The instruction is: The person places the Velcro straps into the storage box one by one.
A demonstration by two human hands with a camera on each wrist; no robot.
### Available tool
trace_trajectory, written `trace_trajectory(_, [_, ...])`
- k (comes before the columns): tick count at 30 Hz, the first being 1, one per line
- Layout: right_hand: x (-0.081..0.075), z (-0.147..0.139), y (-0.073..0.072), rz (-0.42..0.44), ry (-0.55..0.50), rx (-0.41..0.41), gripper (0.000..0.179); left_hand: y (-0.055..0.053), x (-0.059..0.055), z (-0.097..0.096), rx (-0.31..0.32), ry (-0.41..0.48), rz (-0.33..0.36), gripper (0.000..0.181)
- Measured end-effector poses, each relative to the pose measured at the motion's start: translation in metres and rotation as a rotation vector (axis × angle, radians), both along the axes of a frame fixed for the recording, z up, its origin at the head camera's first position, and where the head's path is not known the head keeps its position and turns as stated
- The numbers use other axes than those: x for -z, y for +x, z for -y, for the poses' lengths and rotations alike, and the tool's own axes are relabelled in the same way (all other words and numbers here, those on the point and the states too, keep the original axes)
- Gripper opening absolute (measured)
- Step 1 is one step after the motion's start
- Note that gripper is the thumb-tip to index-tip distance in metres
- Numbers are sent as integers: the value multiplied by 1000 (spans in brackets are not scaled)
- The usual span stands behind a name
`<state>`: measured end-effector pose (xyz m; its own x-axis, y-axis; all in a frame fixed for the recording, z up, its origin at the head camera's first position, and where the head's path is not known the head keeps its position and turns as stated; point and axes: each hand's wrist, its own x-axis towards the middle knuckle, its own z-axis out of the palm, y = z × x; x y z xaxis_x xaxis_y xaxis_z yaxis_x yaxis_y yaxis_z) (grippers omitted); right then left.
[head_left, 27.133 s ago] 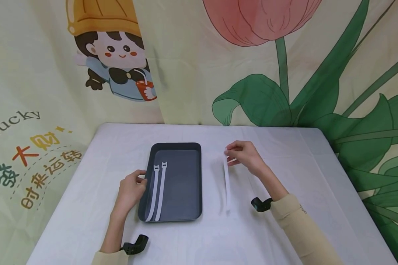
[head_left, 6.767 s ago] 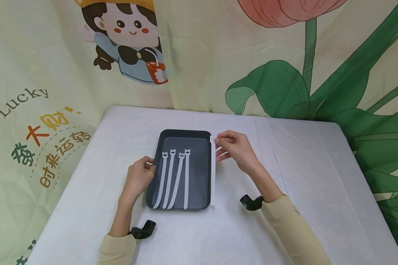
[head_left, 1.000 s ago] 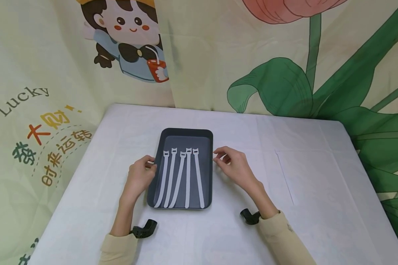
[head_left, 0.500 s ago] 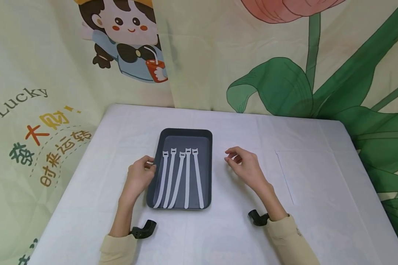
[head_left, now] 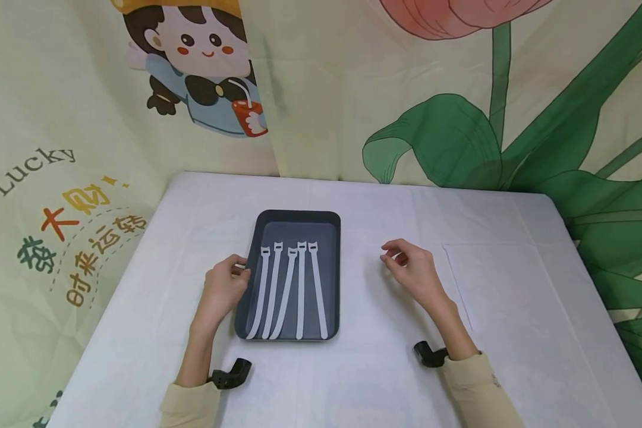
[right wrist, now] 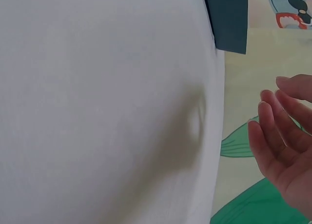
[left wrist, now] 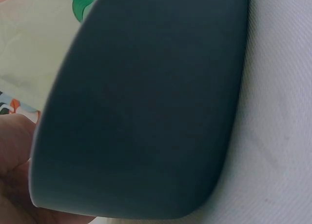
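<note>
A dark grey rectangular tray [head_left: 323, 273] lies on the white-covered table. Inside it, several white cable straps [head_left: 301, 291] with slotted heads lie side by side, heads toward the far end. My left hand [head_left: 224, 288] pinches the tray's left rim between thumb and fingers. In the left wrist view the tray's outer wall [left wrist: 141, 112] fills the middle, and part of the hand [left wrist: 14, 170] shows behind it. Right of the tray, my right hand [head_left: 412, 267] is raised over the cloth with loosely bent fingers, holding nothing; the right wrist view shows its fingertips apart [right wrist: 263, 107].
White cloth [head_left: 385, 380] covers the table. A thin bluish line [head_left: 456, 282] runs along the cloth beyond the right hand. Black wrist cameras [head_left: 232, 373] sit on both wrists. A printed curtain [head_left: 310, 89] hangs behind the table's far edge.
Straps in the tray have increased since the oldest frame; the one held by the right hand 6.8 s ago now lies inside. Over the last second the right hand moves right, away from the tray.
</note>
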<state>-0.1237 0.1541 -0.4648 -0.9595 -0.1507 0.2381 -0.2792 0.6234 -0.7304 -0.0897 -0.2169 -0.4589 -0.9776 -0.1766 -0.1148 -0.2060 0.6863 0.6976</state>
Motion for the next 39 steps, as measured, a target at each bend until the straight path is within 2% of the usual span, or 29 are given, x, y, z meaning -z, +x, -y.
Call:
trace_trajectory(5, [1, -11, 1, 15, 25, 54, 19, 1, 1, 0, -2, -4, 4, 29])
trace_trajectory(13, [2, -31, 2, 140, 87, 184, 19, 2, 1, 1, 0, -5, 9, 30])
trace_trajectory(21, [6, -51, 5, 205, 154, 287, 22, 2, 1, 1, 0, -2, 4, 30])
trace_trajectory(32, [8, -82, 6, 248, 193, 388, 27, 1, 2, 0, 6, -3, 8, 30])
trace_trajectory(39, [11, -99, 0, 277, 192, 459, 28, 0, 0, 0, 7, 6, 4, 30])
